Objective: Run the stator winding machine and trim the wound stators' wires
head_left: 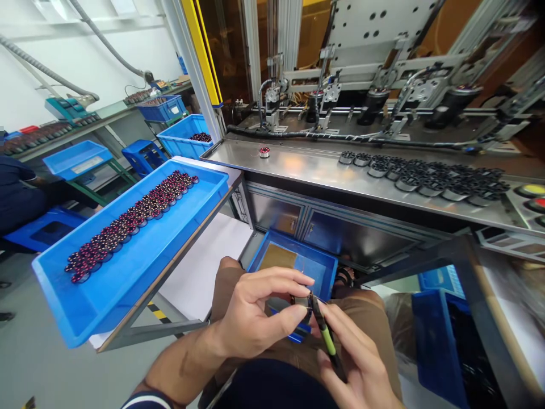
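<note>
My left hand [268, 312] is closed over my lap, thumb and fingers pinching a small dark round motor part [301, 307]. Thin copper-coloured wire ends stick out of it. Wrapped round black-and-green-handled pliers [327, 339], my right hand [355, 360] keeps the tool's dark tip against the near side of the part. The fingers hide most of the part and the exact place where the tip meets it. Below the hands, between my knees, lies a blue bin [327, 267] with a brown sheet in it.
To the left stands a blue tray [179, 227] with rows of red-and-copper wound motor parts [131, 221]. One such part [264, 152] sits on the metal bench [298, 165]; several black motor housings [426, 176] stand right of it. Machine fixtures rise behind. A person [21, 193] sits far left.
</note>
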Demonstrator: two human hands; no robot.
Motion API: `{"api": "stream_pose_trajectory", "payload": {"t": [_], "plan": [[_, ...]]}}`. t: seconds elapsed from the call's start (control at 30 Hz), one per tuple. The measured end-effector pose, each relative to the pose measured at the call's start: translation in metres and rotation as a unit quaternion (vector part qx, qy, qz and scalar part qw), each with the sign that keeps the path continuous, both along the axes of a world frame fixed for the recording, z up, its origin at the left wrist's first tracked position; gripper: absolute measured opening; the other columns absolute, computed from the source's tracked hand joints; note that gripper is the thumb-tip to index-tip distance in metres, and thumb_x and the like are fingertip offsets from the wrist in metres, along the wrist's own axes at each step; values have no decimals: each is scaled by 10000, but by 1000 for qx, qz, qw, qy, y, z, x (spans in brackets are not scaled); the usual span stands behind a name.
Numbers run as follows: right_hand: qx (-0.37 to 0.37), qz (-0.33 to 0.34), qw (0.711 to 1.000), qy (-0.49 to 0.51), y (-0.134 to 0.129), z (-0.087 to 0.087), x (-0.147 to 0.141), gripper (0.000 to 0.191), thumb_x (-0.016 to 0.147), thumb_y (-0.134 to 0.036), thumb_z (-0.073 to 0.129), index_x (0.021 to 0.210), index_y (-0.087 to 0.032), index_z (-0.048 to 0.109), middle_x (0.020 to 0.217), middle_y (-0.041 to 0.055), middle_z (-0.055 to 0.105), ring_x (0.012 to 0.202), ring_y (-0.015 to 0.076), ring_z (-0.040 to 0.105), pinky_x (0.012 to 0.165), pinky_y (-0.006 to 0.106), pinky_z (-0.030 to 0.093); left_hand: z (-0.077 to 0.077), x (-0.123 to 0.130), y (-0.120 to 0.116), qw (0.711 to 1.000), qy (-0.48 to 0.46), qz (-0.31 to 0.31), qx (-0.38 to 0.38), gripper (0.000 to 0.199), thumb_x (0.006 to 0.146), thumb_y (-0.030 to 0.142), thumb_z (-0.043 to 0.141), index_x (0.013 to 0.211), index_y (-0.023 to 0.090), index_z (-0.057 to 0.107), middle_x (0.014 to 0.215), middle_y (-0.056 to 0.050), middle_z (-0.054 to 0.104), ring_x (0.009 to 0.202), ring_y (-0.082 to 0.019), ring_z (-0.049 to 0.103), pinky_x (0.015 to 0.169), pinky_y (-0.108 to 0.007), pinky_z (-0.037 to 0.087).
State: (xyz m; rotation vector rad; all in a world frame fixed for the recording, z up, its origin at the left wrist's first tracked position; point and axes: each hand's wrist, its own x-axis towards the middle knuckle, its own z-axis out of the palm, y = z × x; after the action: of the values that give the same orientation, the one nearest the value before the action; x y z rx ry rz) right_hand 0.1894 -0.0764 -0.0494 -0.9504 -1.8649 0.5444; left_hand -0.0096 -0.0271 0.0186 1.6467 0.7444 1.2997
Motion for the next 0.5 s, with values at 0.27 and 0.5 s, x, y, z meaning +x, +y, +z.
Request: {"api": "stream_pose_trajectory", "payload": {"t": [0.27, 0.5], "plan": [[-20, -74, 997, -15, 1, -11, 5, 591, 843, -116, 580, 1424, -215, 535, 1265, 107, 707, 1091, 245, 722, 984, 340, 577, -4, -3, 3, 999, 24, -2, 38, 285, 816, 77, 715, 1069, 207, 740, 1199, -113, 734, 1073, -216, 702, 930, -327, 582], [-133, -86, 987, -17, 2, -8, 26, 450, 920, -219, 572, 1357, -113, 587, 1094, 125, 756, 859, 172, 763, 913, 254, 589, -15, -7, 11, 975, 75, 55, 202, 640, 724, 121, 801, 1318, 166, 568, 1261, -176, 642, 1196, -269, 612, 864, -339, 633]]}}
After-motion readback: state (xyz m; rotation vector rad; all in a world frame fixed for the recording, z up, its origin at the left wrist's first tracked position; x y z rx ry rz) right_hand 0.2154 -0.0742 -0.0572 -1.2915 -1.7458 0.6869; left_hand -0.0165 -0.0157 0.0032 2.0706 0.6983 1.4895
